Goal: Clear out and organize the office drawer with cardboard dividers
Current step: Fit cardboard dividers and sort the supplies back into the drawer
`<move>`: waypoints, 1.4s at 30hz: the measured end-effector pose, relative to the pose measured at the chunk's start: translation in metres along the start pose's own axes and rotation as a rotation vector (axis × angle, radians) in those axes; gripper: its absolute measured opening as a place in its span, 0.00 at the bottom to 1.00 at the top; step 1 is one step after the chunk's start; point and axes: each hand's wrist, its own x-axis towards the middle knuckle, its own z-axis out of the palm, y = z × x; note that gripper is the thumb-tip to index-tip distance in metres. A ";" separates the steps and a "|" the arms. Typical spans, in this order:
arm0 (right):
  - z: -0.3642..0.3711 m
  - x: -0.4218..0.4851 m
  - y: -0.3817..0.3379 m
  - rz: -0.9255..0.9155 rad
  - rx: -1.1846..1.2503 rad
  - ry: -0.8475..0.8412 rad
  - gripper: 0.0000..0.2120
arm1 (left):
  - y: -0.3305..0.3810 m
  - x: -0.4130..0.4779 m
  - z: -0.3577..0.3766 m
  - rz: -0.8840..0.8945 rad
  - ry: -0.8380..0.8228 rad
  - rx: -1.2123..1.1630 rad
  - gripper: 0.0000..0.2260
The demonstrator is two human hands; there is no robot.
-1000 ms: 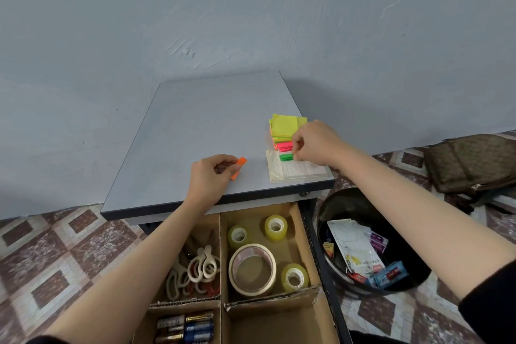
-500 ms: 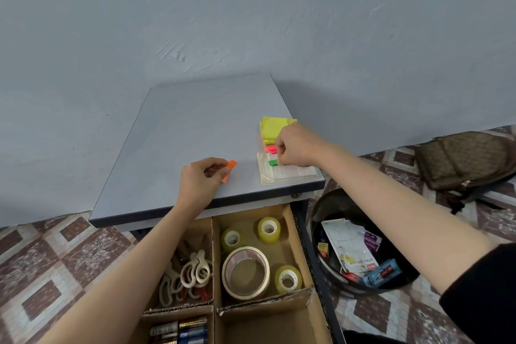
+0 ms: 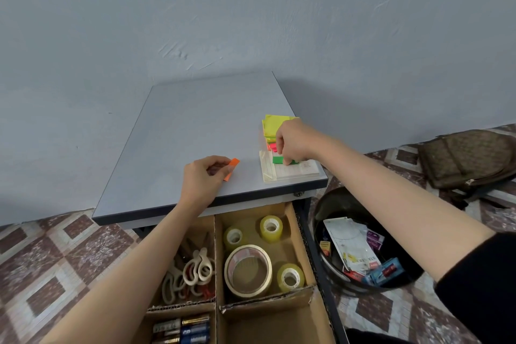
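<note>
On the grey desk top (image 3: pixel 201 126), my left hand (image 3: pixel 202 180) pinches a small orange sticky flag (image 3: pixel 231 166). My right hand (image 3: pixel 293 142) rests near the desk's right edge, its fingertips pinching a green flag (image 3: pixel 277 160) on a white card of flags (image 3: pixel 290 172). Yellow sticky notes (image 3: pixel 275 124) lie just behind that hand, with pink flags partly hidden under it. Below the desk the open drawer (image 3: pixel 300 232) has cardboard dividers (image 3: pixel 215 254): scissors (image 3: pixel 192 271) at left, tape rolls (image 3: pixel 248 269) at right, batteries (image 3: pixel 184 329) at front left.
A black bin (image 3: pixel 324 209) with wrappers and packets stands on the floor right of the drawer. A brown bag (image 3: pixel 469 156) lies on the patterned tiles at far right. The drawer's front-right compartment (image 3: pixel 273 327) shows bare cardboard. A blue-grey wall backs the desk.
The view has shifted slightly. My right hand has moved a little along the flag card, and more of the green flag shows at its fingertips. My left hand keeps the orange flag in place.
</note>
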 end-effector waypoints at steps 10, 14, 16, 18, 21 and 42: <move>0.005 -0.008 -0.004 -0.001 0.009 0.001 0.11 | -0.002 0.001 0.000 0.010 0.000 0.004 0.11; 0.004 -0.017 -0.002 -0.091 0.036 0.078 0.11 | -0.001 0.001 0.000 0.008 -0.006 -0.001 0.11; 0.005 -0.019 -0.001 -0.098 0.045 0.092 0.12 | -0.001 0.001 0.000 0.009 -0.006 0.001 0.10; 0.007 -0.019 0.001 -0.102 0.055 0.086 0.12 | -0.001 0.001 0.000 0.009 -0.006 0.005 0.10; 0.010 -0.017 0.003 -0.106 0.064 0.096 0.11 | -0.001 0.001 0.000 0.012 -0.003 0.001 0.10; 0.059 -0.118 -0.016 0.091 1.269 -0.165 0.05 | 0.008 -0.125 -0.042 -0.336 -0.247 -0.624 0.04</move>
